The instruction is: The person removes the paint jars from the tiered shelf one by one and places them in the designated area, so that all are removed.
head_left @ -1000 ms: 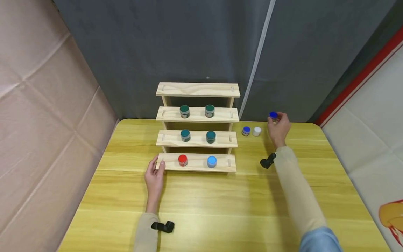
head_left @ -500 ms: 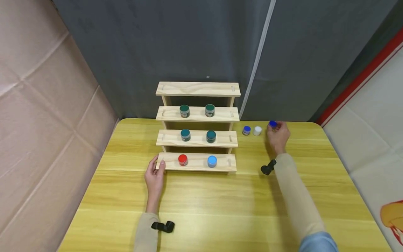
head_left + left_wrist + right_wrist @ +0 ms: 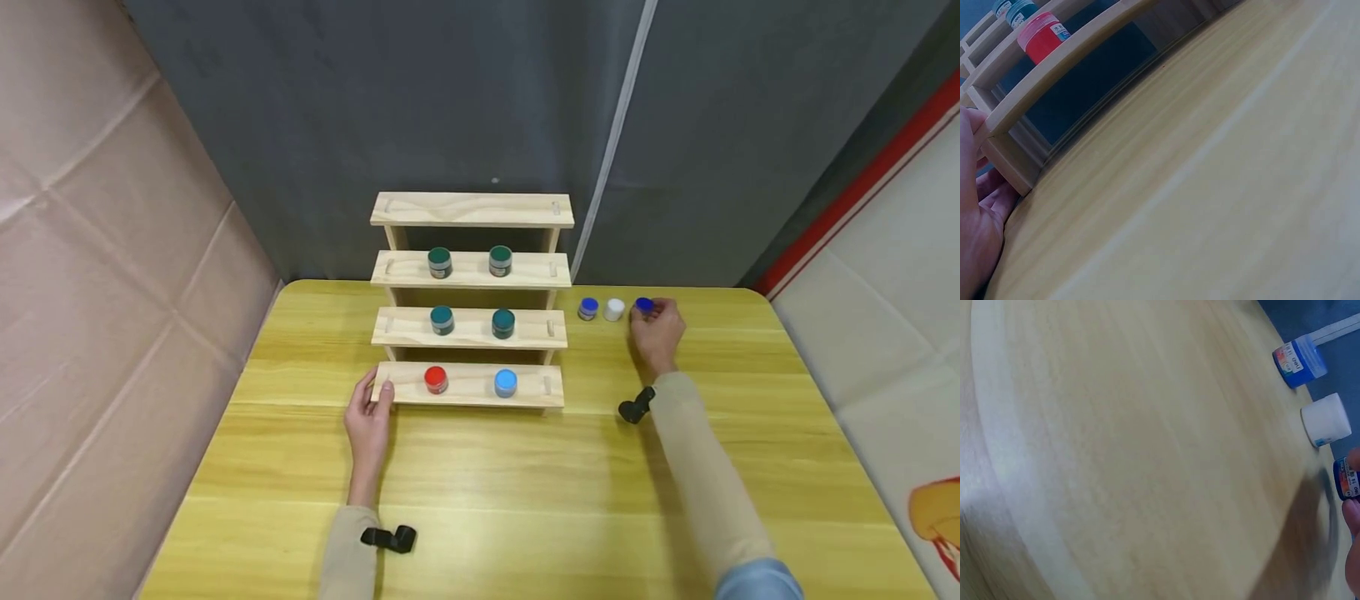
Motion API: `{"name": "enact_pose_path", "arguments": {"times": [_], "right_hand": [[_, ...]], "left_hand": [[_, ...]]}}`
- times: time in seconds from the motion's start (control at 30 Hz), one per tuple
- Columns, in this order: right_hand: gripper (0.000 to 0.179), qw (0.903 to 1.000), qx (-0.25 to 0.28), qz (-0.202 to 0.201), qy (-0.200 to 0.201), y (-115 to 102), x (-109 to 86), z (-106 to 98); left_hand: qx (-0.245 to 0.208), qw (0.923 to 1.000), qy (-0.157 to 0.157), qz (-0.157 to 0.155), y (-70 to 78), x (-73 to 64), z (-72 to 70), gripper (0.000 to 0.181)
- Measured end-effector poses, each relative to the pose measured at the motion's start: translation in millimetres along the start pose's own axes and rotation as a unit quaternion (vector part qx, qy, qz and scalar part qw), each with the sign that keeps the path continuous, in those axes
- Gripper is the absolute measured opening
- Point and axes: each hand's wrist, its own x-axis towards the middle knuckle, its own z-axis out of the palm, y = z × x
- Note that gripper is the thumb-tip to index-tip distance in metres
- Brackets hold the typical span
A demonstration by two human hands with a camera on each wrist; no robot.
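Observation:
My right hand (image 3: 657, 335) pinches a small paint jar with a dark blue lid (image 3: 643, 306) near the table's back edge. In the right wrist view the labelled side of this jar (image 3: 1346, 479) shows between thumb and finger. Just left of it stand a white jar (image 3: 614, 310) and another blue-lidded paint jar (image 3: 588, 309). My left hand (image 3: 368, 427) grips the left end of a four-step wooden stand (image 3: 468, 395), thumb on top of the lowest board. That board carries a red paint jar (image 3: 436, 380) and a light blue one (image 3: 506, 383).
Two teal-lidded jars (image 3: 442, 320) sit on the stand's second step, and two dark green ones (image 3: 439, 262) on the third. A dark grey partition (image 3: 390, 108) rises behind the yellow wooden table (image 3: 480, 500). Pale walls flank both sides.
My right hand has come down and slightly left with the blue-lidded jar, which is now in line with the white jar. The left hand stays on the stand.

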Motion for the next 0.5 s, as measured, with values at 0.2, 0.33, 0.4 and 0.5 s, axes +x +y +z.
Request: {"name": "enact_pose_path", "arguments": {"times": [0.2,0.33,0.4,0.5], "right_hand": [[0.045,0.9997,-0.019,0.002,0.016,8.6,-1.0,0.8],[0.046,0.9996,-0.026,-0.005,0.015,10.0,-2.3,0.3],[0.046,0.9995,-0.026,-0.01,0.012,10.1,-2.4,0.3],[0.048,0.9997,-0.022,-0.012,0.006,9.6,-2.9,0.0]], "left_hand": [[0.004,1.0,-0.002,-0.001,0.4,-0.5,0.6,0.041],[-0.005,1.0,0.002,0.003,0.7,-0.4,0.7,0.042],[-0.008,0.9999,0.002,0.008,0.8,-0.1,0.5,0.042],[-0.01,0.9999,-0.001,0.007,0.6,0.3,0.2,0.042]]}}
